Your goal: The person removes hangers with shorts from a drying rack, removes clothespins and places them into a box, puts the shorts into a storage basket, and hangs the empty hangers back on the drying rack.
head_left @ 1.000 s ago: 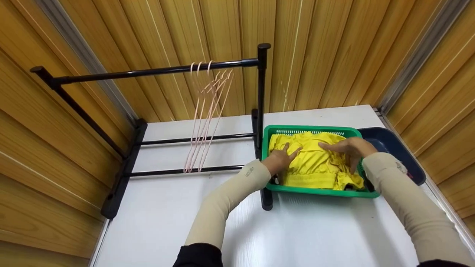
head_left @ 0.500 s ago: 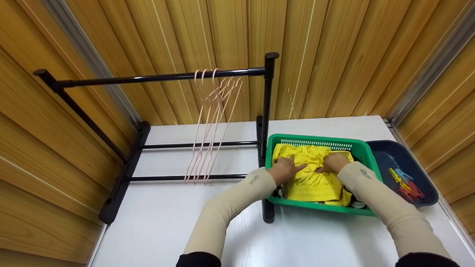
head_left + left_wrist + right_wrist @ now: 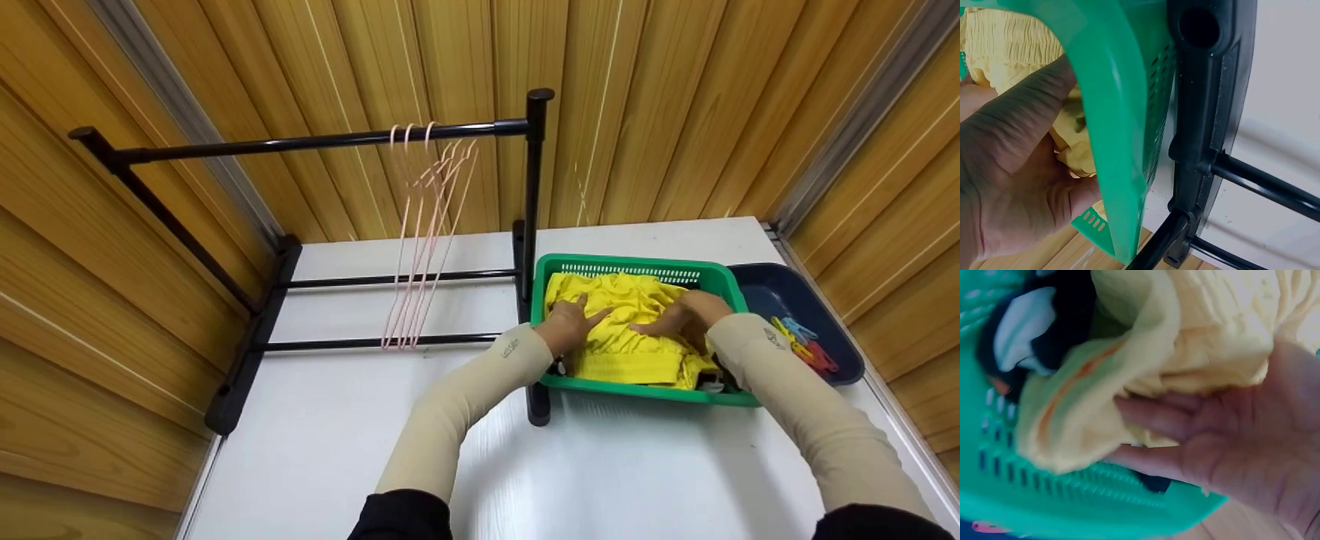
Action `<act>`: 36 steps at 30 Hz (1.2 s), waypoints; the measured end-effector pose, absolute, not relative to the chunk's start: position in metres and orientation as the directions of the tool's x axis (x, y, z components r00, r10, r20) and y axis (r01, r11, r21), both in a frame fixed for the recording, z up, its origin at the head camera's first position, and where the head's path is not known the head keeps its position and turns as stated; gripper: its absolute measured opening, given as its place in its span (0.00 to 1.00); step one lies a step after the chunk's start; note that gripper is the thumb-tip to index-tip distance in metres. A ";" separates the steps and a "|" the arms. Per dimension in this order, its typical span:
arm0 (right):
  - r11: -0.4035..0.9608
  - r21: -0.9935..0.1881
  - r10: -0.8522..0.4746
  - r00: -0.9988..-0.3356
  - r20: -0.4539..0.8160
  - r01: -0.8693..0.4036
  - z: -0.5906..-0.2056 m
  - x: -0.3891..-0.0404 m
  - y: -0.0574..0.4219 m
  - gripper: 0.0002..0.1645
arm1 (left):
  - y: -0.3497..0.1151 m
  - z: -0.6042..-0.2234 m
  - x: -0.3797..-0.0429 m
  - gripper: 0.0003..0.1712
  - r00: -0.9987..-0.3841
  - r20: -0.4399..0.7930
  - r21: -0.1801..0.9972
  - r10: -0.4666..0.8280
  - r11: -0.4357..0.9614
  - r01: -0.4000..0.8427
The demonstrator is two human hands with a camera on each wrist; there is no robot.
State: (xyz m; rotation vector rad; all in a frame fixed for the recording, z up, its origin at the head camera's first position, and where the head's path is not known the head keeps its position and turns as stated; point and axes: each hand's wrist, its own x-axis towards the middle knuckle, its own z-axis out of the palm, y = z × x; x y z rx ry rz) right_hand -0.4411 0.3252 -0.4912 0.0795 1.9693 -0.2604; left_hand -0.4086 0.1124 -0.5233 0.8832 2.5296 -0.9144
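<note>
A yellow garment (image 3: 626, 330) with a gathered elastic waistband lies bunched in a green plastic basket (image 3: 637, 391). My left hand (image 3: 564, 324) rests at the garment's left side, thumb and forefinger spread over it. In the left wrist view, the digits of that left hand (image 3: 1022, 163) reach down inside the basket wall, their ends hidden behind the rim. At the garment's right side, my right hand (image 3: 688, 309) holds it with the thumb on top. Fingers of the right hand (image 3: 1207, 422) are tucked under a loose fold with an orange stripe in the right wrist view.
Several pink hangers (image 3: 420, 262) hang from a black clothes rack (image 3: 315, 142) left of the basket. A dark blue tray (image 3: 787, 289) behind the right forearm holds coloured clothes pegs (image 3: 801, 334). Black and white cloth (image 3: 1024, 326) lies beneath the yellow garment.
My right hand moved left over the garment, gathered its cloth, then drew slightly back right with the thumb spread. The left hand stays at the garment's left side. The head view shifted a little.
</note>
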 end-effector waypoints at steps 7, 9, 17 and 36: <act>0.990 -0.010 -0.079 -0.483 -0.872 -0.144 -0.497 -0.432 0.323 0.57 | 0.109 -0.512 -0.405 0.41 -0.750 -0.434 -0.444 0.498 0.606 0.660; 0.963 0.059 -0.093 -0.528 -0.844 -0.264 -0.502 -0.428 0.316 0.51 | 0.109 -0.512 -0.404 0.42 -0.749 -0.424 -0.435 0.509 0.610 0.662; 0.974 -0.042 -0.148 -0.483 -0.863 -0.224 -0.510 -0.418 0.302 0.40 | 0.101 -0.517 -0.394 0.51 -0.731 -0.462 -0.336 0.502 0.664 0.668; 0.954 -0.049 -0.227 -0.610 -0.759 -0.294 -0.511 -0.389 0.328 0.44 | 0.086 -0.500 -0.376 0.64 -0.659 -0.466 -0.204 0.590 0.654 0.729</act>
